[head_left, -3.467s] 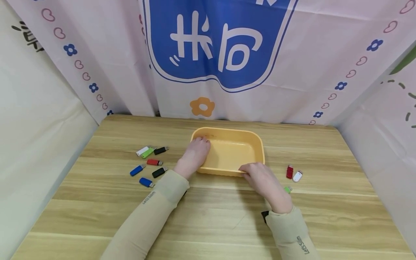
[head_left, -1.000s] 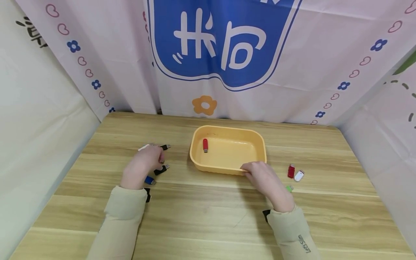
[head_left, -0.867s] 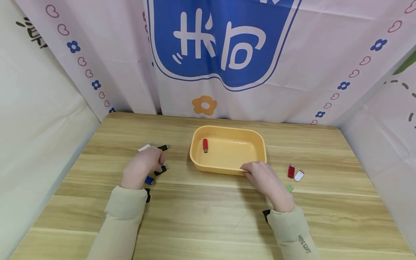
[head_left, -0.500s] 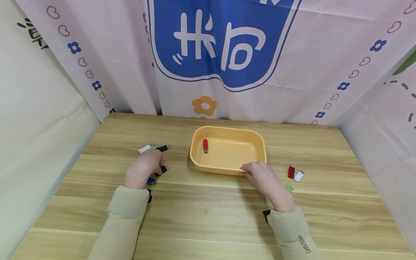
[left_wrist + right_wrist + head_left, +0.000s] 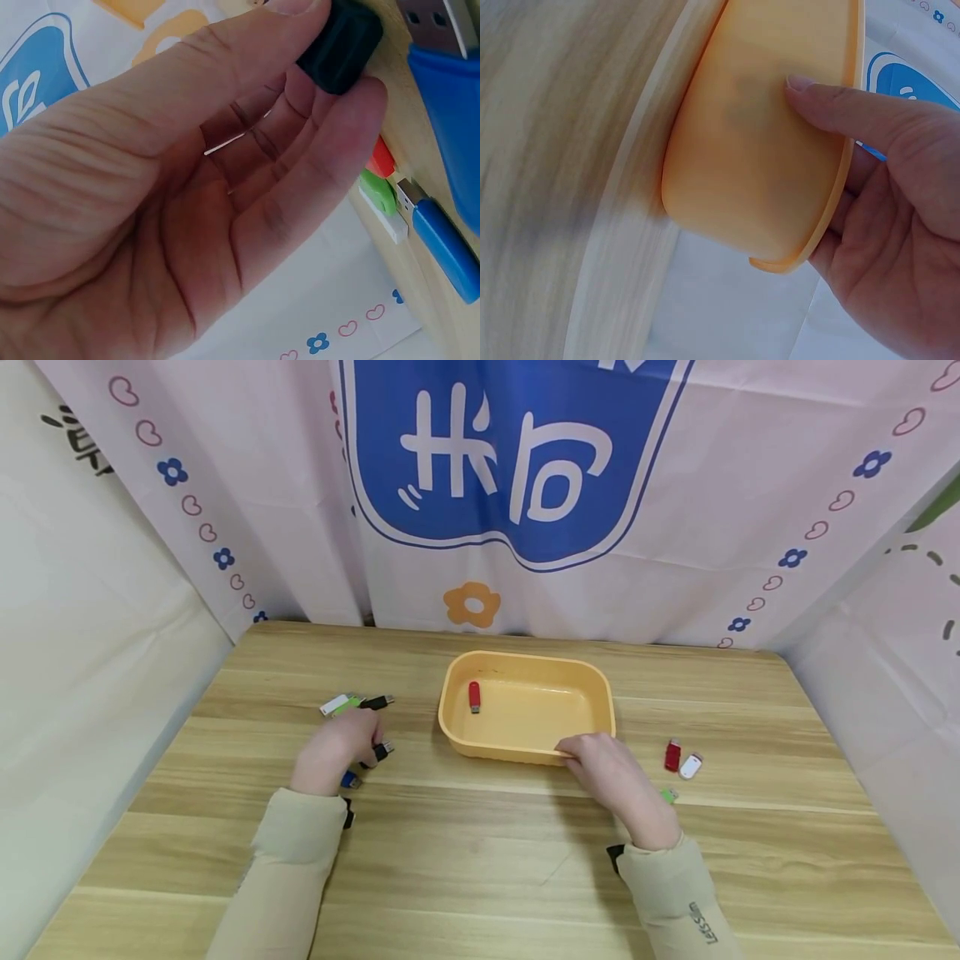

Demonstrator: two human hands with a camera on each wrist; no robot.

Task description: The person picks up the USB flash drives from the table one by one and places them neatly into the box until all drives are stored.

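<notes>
In the left wrist view, a black USB stick [image 5: 343,49] is pinched between the thumb and fingertip of my left hand [image 5: 337,747]; its metal plug [image 5: 387,747] points right in the head view. That hand is low over the left part of the table. My right hand [image 5: 615,781] grips the near rim of a yellow plastic bin [image 5: 528,657], with the thumb [image 5: 825,103] on the outer wall and the fingers inside. A red USB stick [image 5: 474,695] lies inside the bin at its left.
Around my left hand lie white [image 5: 334,704], green [image 5: 348,704], black [image 5: 377,702], blue [image 5: 351,780] and red [image 5: 381,157] USB sticks. Right of the bin are a red one [image 5: 672,756], a white one [image 5: 691,766] and a partly hidden green one [image 5: 669,795].
My left hand has left the bin for the sticks at left, uncovering the red stick inside. Over the last second it has shifted slightly right, onto the black stick. The right hand stays put.
</notes>
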